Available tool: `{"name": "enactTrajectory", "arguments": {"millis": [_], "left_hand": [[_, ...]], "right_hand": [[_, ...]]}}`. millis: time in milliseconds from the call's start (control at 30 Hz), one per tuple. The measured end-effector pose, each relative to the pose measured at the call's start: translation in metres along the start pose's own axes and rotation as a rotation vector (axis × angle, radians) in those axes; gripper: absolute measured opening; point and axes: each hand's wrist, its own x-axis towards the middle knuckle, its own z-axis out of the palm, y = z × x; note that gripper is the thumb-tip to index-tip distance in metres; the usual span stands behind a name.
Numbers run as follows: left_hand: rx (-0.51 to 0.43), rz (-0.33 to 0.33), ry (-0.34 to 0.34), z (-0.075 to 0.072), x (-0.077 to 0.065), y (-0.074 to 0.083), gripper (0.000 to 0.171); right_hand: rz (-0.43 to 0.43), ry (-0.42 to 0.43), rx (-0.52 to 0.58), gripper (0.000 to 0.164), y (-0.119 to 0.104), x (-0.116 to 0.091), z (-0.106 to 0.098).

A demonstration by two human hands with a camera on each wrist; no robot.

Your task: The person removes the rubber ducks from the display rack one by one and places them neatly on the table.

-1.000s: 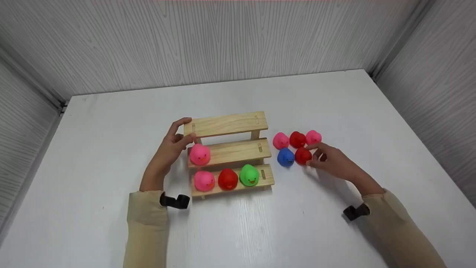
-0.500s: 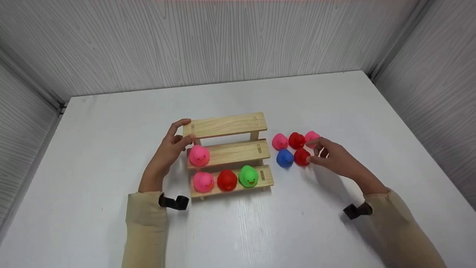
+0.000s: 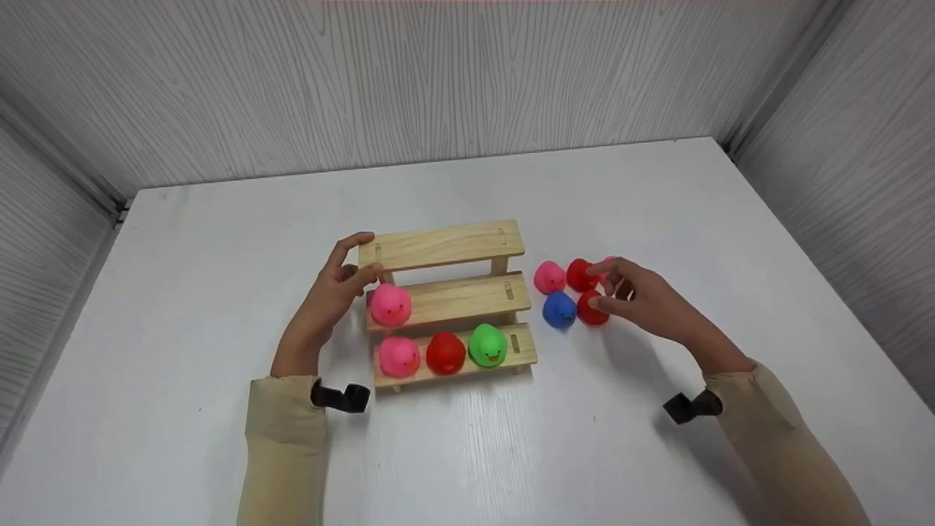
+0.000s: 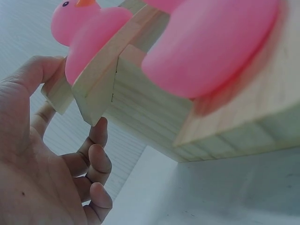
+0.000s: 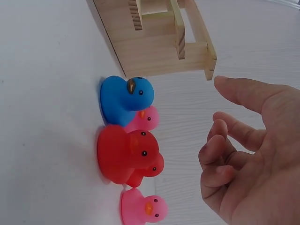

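My left hand [image 3: 332, 285] pinches the left end of the top board of a three-tier wooden shelf [image 3: 445, 245], thumb [image 4: 40, 70] at its near edge and index finger at the far one. A pink rubber duck [image 3: 391, 305] sits on the middle tier. Along the bottom tier are another pink duck [image 3: 399, 357], a red duck [image 3: 445, 353] and a green duck [image 3: 488, 345]. My right hand [image 3: 643, 299] hovers, holding nothing, above the loose ducks on the table: the front red duck [image 5: 124, 152], a blue duck [image 5: 124, 101], a rear red duck [image 3: 581, 275] and two pink ones.
The loose pink ducks are one at the rear left [image 3: 550, 277] of the group and one at the right [image 5: 143, 207], partly hidden by my right hand in the head view. The white table [image 3: 467, 453] is bounded by a grey wood-grain panel [image 3: 438, 80] behind.
My right hand has shifted up and a little left, its fingertips coming off the sides of the front red duck. My left hand keeps its grip on the shelf.
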Motion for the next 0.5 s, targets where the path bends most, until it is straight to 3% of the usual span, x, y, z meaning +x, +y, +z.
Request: {"name": "enactTrajectory", "arguments": {"millis": [133,500], "left_hand": [[-0.012,-0.004,0.009,0.001,0.0,0.0,0.054],[-0.03,0.001,0.01,0.002,0.001,-0.002,0.053]], "right_hand": [[0.012,-0.006,0.017,0.045,-0.009,0.004,0.007],[-0.067,-0.035,0.089,0.045,-0.033,0.014,0.025]]}}
